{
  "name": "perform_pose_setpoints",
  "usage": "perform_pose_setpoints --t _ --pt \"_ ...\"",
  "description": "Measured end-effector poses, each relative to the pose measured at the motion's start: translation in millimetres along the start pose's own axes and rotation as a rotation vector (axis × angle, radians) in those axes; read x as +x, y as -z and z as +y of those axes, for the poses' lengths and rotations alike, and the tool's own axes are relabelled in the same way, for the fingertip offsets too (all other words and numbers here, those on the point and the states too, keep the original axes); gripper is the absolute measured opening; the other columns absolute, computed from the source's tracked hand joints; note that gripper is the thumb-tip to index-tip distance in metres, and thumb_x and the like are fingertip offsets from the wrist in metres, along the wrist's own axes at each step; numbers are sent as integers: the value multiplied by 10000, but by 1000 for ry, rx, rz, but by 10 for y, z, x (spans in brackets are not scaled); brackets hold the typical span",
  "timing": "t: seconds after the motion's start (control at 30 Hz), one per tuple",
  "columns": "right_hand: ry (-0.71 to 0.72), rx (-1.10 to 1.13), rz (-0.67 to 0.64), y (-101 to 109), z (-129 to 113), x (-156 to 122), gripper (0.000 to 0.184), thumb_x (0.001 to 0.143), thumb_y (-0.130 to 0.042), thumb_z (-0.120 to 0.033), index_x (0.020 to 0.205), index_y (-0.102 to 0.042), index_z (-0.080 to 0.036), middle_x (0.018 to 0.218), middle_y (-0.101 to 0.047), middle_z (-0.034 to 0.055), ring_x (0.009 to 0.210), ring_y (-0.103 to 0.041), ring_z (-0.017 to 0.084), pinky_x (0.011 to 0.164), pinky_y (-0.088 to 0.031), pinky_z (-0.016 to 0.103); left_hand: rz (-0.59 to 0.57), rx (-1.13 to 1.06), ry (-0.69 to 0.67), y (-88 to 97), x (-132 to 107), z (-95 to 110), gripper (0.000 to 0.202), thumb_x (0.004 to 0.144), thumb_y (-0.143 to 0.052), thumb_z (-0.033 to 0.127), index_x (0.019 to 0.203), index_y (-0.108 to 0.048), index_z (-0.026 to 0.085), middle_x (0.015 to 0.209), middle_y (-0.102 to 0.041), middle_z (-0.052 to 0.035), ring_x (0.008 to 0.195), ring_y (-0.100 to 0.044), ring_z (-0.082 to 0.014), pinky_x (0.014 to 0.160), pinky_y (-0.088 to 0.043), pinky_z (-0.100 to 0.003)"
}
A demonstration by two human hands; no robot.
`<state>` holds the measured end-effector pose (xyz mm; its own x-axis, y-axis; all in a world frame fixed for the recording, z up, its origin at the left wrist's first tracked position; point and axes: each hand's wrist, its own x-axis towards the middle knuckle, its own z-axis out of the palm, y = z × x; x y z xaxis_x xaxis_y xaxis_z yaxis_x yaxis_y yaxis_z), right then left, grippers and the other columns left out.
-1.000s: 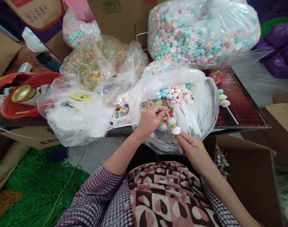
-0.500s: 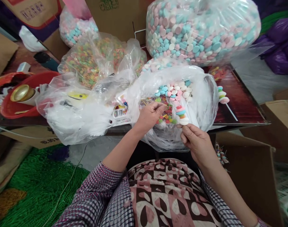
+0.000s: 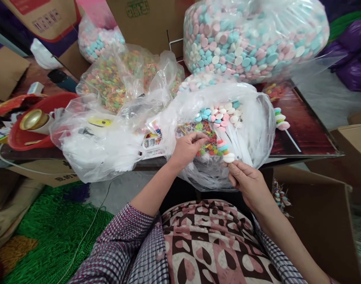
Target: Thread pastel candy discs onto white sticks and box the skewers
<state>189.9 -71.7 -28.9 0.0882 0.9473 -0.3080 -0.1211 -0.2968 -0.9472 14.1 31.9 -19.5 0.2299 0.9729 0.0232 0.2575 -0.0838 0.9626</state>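
Note:
My right hand (image 3: 248, 181) pinches the lower end of a candy skewer (image 3: 224, 148), tilted up and leftward, with white, orange, green, blue and pink pieces stacked on it. My left hand (image 3: 188, 149) hovers just left of the skewer over the gummy rings (image 3: 208, 148), thumb and forefinger closed together. Something small and reddish shows at those fingertips, too small to make out. Beneath both hands an open plastic bag (image 3: 259, 118) holds the rings, a heap of pink, blue and white marshmallows (image 3: 219, 114) and white sticks (image 3: 238, 144).
Behind stand a large bag of marshmallows (image 3: 251, 39) and a bag of gummy rings (image 3: 109, 79). Another skewer (image 3: 282, 120) lies on the table's (image 3: 305, 122) right side. A red basin (image 3: 17, 134) is at left. An open cardboard box (image 3: 316, 221) with skewers stands at lower right.
The skewer's top has dropped away from the marshmallow heap, and the skewer now leans more to the left. My left hand's fingertips stay over the gummy rings, closed together.

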Motion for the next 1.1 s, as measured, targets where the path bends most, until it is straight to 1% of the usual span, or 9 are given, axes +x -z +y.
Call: perform_pose_setpoints --t 0.07,0.17,0.4,0.53,0.67,0.77,0.87,0.93,1.1 --pt "5 -38 -40 -6 18 -2 402 807 -676 -542 880 -726 -149 480 -414 -59 454 -312 75 438 -178 227 23 -311 101 -1 -2 31 126 786 -730 287 825 -687 175 837 -720 -19 785 -649 -146 737 -493 -286" --pt "15 -84 -72 -15 49 3 409 830 -642 -545 897 -725 -150 486 -421 -58 466 -328 81 457 -202 233 52 -534 161 -40 -23 67 238 683 -818 335 777 -672 172 770 -708 -5 712 -638 -123 694 -494 -264" --pt "25 -133 -83 -17 67 -8 401 842 -632 -535 898 -720 -147 475 -428 -60 457 -331 83 456 -202 240 111 -571 168 -92 1 17 298 633 -858 368 759 -665 179 711 -674 19 646 -603 -101 661 -483 -252" --pt "50 -8 75 17 -9 -3 350 829 -666 -497 882 -720 -156 490 -423 -59 459 -325 77 439 -203 228 102 -362 85 -45 -5 -29 221 731 -787 366 798 -680 186 723 -684 6 695 -614 -126 677 -475 -262" --pt "42 116 219 93 -78 43 329 780 -729 -468 894 -723 -159 510 -429 -59 451 -309 65 407 -163 210 -13 90 -105 -14 -73 -18 73 837 -672 246 841 -714 187 823 -720 -25 799 -642 -162 802 -481 -312" --pt "59 132 256 134 -60 87 325 760 -748 -452 899 -729 -159 558 -516 -41 437 -316 54 399 -168 205 -81 381 -216 -28 -114 2 102 874 -623 211 857 -722 191 870 -733 -43 877 -649 -187 881 -462 -345" --pt "61 108 284 148 -19 121 318 759 -743 -445 899 -725 -159 757 -682 24 445 -394 54 400 -222 208 -55 497 -232 -25 -108 5 127 895 -590 203 897 -716 198 902 -744 -42 909 -654 -195 888 -464 -346" --pt "48 90 291 149 -1 132 328 763 -734 -456 899 -722 -158 859 -725 56 466 -449 66 402 -247 210 -20 536 -236 24 -80 -1 140 905 -569 206 921 -708 201 923 -748 -44 922 -660 -198 886 -470 -343" --pt "52 76 283 154 10 125 326 778 -721 -461 894 -725 -157 912 -743 70 473 -478 68 408 -270 212 96 808 -214 341 -8 -51 187 940 -492 229 971 -673 198 1011 -746 -78 974 -670 -233 878 -457 -357"
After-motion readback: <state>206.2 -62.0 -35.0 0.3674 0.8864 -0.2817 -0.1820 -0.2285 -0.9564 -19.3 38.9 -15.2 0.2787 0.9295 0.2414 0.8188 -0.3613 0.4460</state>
